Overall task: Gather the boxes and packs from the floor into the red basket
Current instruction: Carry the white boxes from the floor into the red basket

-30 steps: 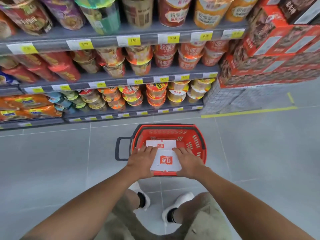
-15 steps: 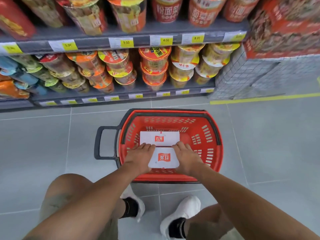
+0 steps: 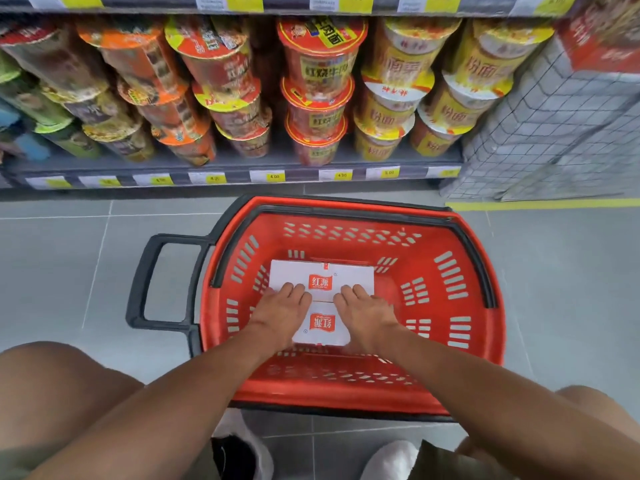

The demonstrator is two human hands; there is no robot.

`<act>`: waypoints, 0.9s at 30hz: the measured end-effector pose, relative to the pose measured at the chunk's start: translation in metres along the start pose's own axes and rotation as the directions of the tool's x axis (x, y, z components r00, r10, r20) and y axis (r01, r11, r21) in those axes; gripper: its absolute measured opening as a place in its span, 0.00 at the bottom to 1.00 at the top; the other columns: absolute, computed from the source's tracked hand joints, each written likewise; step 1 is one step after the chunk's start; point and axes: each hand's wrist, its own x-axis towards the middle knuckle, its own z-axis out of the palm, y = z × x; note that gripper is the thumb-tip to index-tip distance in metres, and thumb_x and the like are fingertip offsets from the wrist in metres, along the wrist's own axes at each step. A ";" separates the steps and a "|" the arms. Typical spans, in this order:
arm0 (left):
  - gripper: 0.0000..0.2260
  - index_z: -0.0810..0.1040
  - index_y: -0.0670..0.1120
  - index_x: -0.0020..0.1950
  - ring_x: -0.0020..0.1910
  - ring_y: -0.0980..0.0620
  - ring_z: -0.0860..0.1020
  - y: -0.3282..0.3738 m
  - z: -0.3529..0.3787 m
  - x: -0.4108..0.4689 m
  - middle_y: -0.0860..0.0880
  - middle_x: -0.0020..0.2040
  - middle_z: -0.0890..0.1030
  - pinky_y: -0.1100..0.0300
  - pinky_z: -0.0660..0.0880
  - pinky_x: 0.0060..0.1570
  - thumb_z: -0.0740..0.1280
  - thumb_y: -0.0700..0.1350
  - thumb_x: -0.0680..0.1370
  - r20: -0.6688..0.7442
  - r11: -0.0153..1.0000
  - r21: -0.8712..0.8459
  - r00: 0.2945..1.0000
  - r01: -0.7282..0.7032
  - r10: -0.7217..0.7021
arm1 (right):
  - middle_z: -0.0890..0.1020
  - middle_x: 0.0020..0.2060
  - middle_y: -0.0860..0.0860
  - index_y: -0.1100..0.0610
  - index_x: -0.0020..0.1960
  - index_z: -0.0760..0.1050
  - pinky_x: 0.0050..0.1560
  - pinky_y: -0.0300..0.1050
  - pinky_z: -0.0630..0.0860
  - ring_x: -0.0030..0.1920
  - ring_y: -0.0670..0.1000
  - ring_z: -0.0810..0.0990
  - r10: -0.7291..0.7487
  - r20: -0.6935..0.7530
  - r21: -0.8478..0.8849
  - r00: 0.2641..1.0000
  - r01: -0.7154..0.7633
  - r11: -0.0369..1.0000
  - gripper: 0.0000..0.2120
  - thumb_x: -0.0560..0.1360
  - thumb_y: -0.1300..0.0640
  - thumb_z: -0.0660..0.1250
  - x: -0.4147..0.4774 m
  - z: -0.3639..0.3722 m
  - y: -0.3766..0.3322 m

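Left hand (image 3: 280, 315) and right hand (image 3: 369, 315) press the near white box (image 3: 322, 327) in the red basket (image 3: 460, 271), fingers nearly straight and together. The far white box (image 3: 322, 277) touches it at twelve o'clock, with the black handle (image 3: 138, 282) at nine and noodle cups (image 3: 315, 98) beyond.

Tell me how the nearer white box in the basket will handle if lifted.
The nearer white box is probably stiff: its edges look straight under the left hand and right hand. Flat faces mean it should not roll. Its smooth printed surface may be slightly slippery.

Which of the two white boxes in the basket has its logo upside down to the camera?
The nearer box, closest to the person: its red logo reads inverted, while the farther box shows it upright.
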 end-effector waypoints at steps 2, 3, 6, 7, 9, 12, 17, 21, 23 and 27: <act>0.35 0.63 0.45 0.71 0.66 0.45 0.68 0.006 0.004 0.003 0.45 0.67 0.68 0.48 0.74 0.60 0.78 0.48 0.70 0.016 1.000 0.025 1.000 -0.002 0.002 | 0.72 0.56 0.53 0.56 0.64 0.68 0.36 0.49 0.72 0.56 0.53 0.72 -0.051 0.000 -0.032 0.999 0.051 0.998 0.39 0.65 0.34 0.78 0.001 0.010 -0.001; 0.33 0.63 0.45 0.71 0.66 0.45 0.68 0.009 0.006 0.004 0.45 0.67 0.68 0.48 0.75 0.59 0.77 0.45 0.71 0.026 1.000 0.029 1.000 0.002 -0.003 | 0.73 0.55 0.53 0.56 0.63 0.69 0.36 0.48 0.73 0.55 0.53 0.73 -0.065 -0.002 -0.032 0.998 0.064 0.997 0.38 0.64 0.36 0.79 0.001 0.015 -0.003; 0.30 0.63 0.45 0.71 0.66 0.44 0.68 0.014 0.009 0.006 0.45 0.66 0.69 0.48 0.74 0.60 0.74 0.41 0.73 0.040 0.999 0.036 0.999 0.029 -0.031 | 0.72 0.56 0.53 0.55 0.62 0.66 0.42 0.50 0.78 0.56 0.54 0.73 -0.063 0.003 0.025 0.998 0.063 0.998 0.36 0.65 0.42 0.81 0.003 0.020 -0.008; 0.30 0.63 0.45 0.71 0.66 0.44 0.68 0.014 0.009 0.008 0.45 0.66 0.69 0.48 0.74 0.60 0.74 0.41 0.73 0.050 0.999 0.043 0.998 0.026 -0.028 | 0.71 0.57 0.53 0.55 0.63 0.64 0.46 0.51 0.79 0.58 0.54 0.72 -0.069 0.010 0.041 0.998 0.069 0.997 0.35 0.67 0.45 0.81 0.004 0.019 -0.009; 0.32 0.63 0.46 0.71 0.66 0.44 0.69 0.013 0.007 0.010 0.45 0.65 0.70 0.48 0.74 0.60 0.76 0.43 0.72 0.073 0.999 0.044 0.997 0.012 -0.016 | 0.70 0.60 0.54 0.55 0.65 0.62 0.51 0.51 0.80 0.60 0.55 0.71 -0.086 0.017 0.054 0.996 0.085 0.995 0.33 0.70 0.49 0.78 0.005 0.017 -0.009; 0.34 0.63 0.46 0.71 0.65 0.45 0.70 0.010 0.003 0.013 0.45 0.65 0.70 0.47 0.75 0.59 0.78 0.49 0.72 0.086 0.998 0.055 0.996 -0.003 -0.002 | 0.71 0.60 0.54 0.56 0.67 0.63 0.53 0.53 0.81 0.61 0.56 0.72 -0.089 0.033 0.070 0.995 0.087 0.994 0.32 0.73 0.46 0.76 0.005 0.011 -0.006; 0.38 0.63 0.45 0.74 0.69 0.44 0.69 0.007 -0.011 -0.001 0.45 0.69 0.70 0.45 0.70 0.65 0.75 0.61 0.73 0.083 0.997 0.065 0.996 -0.045 0.040 | 0.74 0.62 0.53 0.54 0.70 0.66 0.53 0.55 0.80 0.63 0.56 0.75 -0.045 0.074 0.106 0.996 0.037 0.994 0.34 0.74 0.37 0.73 -0.005 -0.020 -0.004; 0.36 0.62 0.45 0.76 0.72 0.43 0.66 0.005 -0.044 -0.033 0.44 0.72 0.69 0.44 0.67 0.68 0.72 0.60 0.76 0.019 0.997 0.061 0.999 -0.050 0.049 | 0.72 0.67 0.52 0.52 0.74 0.65 0.58 0.57 0.80 0.69 0.56 0.71 0.061 0.085 0.188 0.994 -0.077 0.979 0.38 0.73 0.34 0.72 -0.031 -0.060 -0.006; 0.36 0.62 0.45 0.76 0.73 0.43 0.65 0.000 -0.074 -0.053 0.44 0.73 0.68 0.43 0.66 0.69 0.72 0.60 0.76 0.000 0.998 0.048 0.999 -0.039 0.039 | 0.70 0.68 0.51 0.51 0.74 0.65 0.60 0.58 0.79 0.70 0.56 0.69 0.104 0.088 0.220 0.991 -0.121 0.968 0.38 0.72 0.34 0.73 -0.050 -0.088 -0.004; 0.34 0.65 0.45 0.74 0.71 0.44 0.67 -0.013 -0.144 -0.100 0.46 0.70 0.70 0.45 0.69 0.66 0.71 0.61 0.75 -0.023 0.999 0.034 0.999 -0.037 0.038 | 0.69 0.69 0.51 0.49 0.73 0.64 0.64 0.60 0.76 0.70 0.56 0.68 0.177 0.076 0.244 0.981 -0.191 0.951 0.39 0.70 0.35 0.75 -0.094 -0.152 0.000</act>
